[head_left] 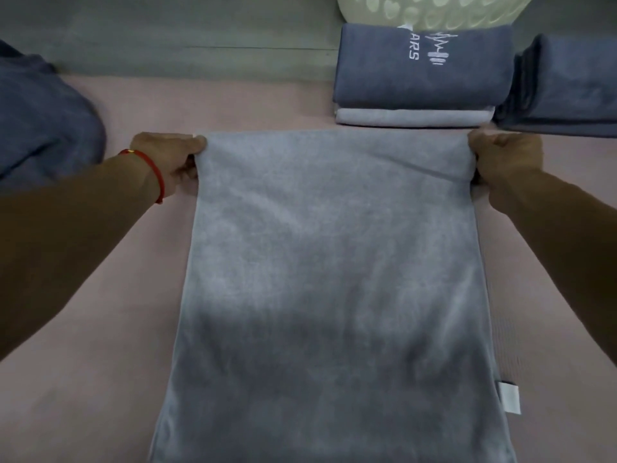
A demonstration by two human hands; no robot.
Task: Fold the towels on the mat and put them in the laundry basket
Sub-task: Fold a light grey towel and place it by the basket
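A light grey towel (pixel 334 279) lies lengthwise on the pink mat (pixel 83 379), stretching from the near edge of the view to its far end. My left hand (pixel 170 158) grips the towel's far left corner, fingers curled round the edge. My right hand (pixel 504 158) grips the far right corner the same way. A white label (pixel 509 397) sticks out from the towel's near right side. The pale green laundry basket (pixel 424 10) with heart-shaped holes stands at the top, beyond the mat.
A folded dark blue towel (pixel 424 68) with white lettering lies on a folded light grey one (pixel 414 116) in front of the basket. Another folded dark blue stack (pixel 567 85) sits at far right. A crumpled dark blue towel (pixel 43 121) lies at left.
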